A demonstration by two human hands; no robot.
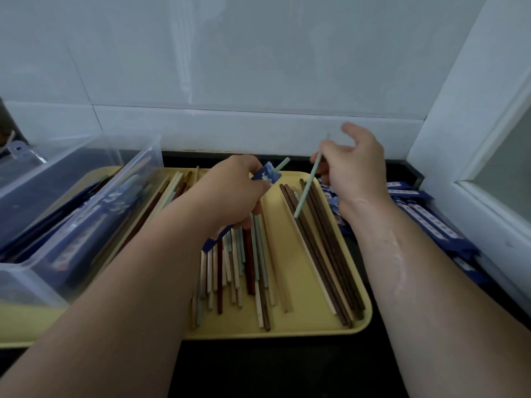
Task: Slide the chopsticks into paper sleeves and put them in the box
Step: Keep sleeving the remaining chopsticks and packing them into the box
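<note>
Chopsticks [250,262] lie loose on the yellow tray [287,326] under and between both hands. The left hand [232,193] is clamped on a blue paper sleeve [265,176], from whose far end a pale green chopstick [281,165] pokes out. The right hand [353,165] pinches a second pale green stick [306,191] between fingers and thumb, its lower tip just beside the dark sticks below. Empty sleeves [425,219] are heaped on the bench beyond the right wrist; the clear box [86,196], already holding wrapped pairs, stands beyond the left forearm. The likely slip: the second stick misses the narrow mouth, crumples the paper, or pushes its mate out the far end.
</note>
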